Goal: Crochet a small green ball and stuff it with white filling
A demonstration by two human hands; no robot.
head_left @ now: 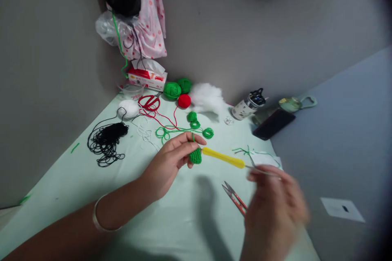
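Observation:
My left hand [165,163] pinches a small green crocheted piece [195,155] between thumb and fingers, with a strand of green yarn over the index finger. A crochet hook [223,158] with a yellow handle reaches from that piece toward the right, its near tip at the stitches. At the hook's far end, my right hand [275,204] is closed around the thin metal shaft, though motion blurs its fingers. Red-handled thread snips [235,199] lie on the table beside the right hand, their handles partly hidden by it.
Black yarn [108,140], a white ball [128,109], red scissors [149,102], green balls [172,90], a red ball [184,101] and white stuffing [208,98] lie across the back. A pen holder [245,108] and a phone [273,124] stand at the right by the wall.

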